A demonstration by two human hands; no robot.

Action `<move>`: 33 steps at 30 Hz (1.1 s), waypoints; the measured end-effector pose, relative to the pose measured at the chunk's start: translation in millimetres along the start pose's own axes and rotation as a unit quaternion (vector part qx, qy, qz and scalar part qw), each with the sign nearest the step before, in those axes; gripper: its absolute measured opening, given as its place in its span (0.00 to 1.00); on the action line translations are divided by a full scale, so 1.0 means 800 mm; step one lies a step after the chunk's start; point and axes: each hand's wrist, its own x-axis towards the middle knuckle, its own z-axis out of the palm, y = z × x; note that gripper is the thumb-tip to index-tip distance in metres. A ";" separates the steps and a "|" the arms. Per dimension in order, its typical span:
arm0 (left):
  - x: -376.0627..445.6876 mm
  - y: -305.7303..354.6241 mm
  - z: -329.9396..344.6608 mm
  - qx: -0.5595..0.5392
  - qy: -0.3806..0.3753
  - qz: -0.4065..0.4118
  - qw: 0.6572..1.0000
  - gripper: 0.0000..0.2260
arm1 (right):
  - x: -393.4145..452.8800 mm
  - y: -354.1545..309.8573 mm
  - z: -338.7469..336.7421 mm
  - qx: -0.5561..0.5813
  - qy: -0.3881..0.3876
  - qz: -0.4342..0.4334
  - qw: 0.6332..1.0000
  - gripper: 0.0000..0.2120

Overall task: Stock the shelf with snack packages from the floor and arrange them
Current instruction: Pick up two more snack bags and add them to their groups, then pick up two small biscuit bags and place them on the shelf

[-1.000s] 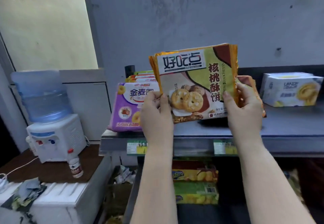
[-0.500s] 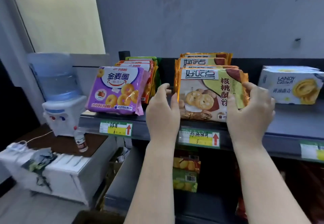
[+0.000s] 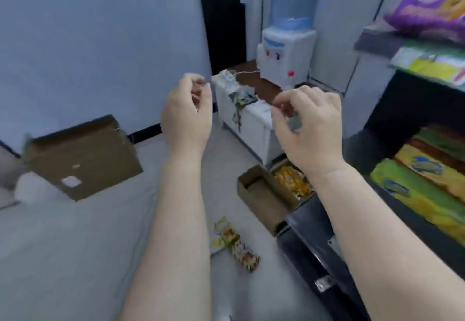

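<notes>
Both hands are up in the air holding nothing (fingers loosely curled), and the snack packs [image 3: 235, 246] lie on the floor [image 3: 75, 257] far below, their long side slanting away, a bit closer to the left hand [image 3: 186, 117] than the right hand [image 3: 308, 124].

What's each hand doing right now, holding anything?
Left hand: empty, fingers loosely curled, raised in the air over the floor.
Right hand: empty too, fingers loosely curled, touching nothing.
</notes>
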 end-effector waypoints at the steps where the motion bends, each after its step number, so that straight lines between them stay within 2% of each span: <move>1: -0.004 -0.032 -0.021 0.033 0.000 -0.029 0.999 0.10 | -0.009 -0.018 0.031 0.028 -0.044 0.008 0.999 0.07; 5: -0.042 -0.164 -0.101 0.156 -0.041 -0.137 0.977 0.08 | -0.062 -0.079 0.147 0.139 -0.186 0.100 0.967 0.06; 10: -0.117 -0.305 -0.167 0.248 -0.080 -0.312 0.914 0.08 | -0.143 -0.129 0.258 0.239 -0.298 0.265 0.885 0.04; 13: -0.168 -0.367 -0.166 0.260 -0.092 -0.394 0.877 0.09 | -0.195 -0.130 0.319 0.256 -0.356 0.338 0.833 0.05; 18: -0.245 -0.472 -0.112 0.230 -0.106 -0.523 0.814 0.10 | -0.289 -0.108 0.427 0.227 -0.464 0.368 0.774 0.01; 24: -0.334 -0.625 -0.004 0.168 -0.077 -0.647 0.739 0.12 | -0.407 -0.075 0.600 0.160 -0.551 0.357 0.737 0.07; 29: -0.426 -0.781 0.096 0.114 0.018 -0.724 0.680 0.14 | -0.539 -0.064 0.770 0.163 -0.501 0.423 0.737 0.09; 33: -0.508 -0.903 0.165 0.133 0.052 -0.752 0.643 0.17 | -0.654 -0.043 0.893 0.146 -0.515 0.383 0.753 0.12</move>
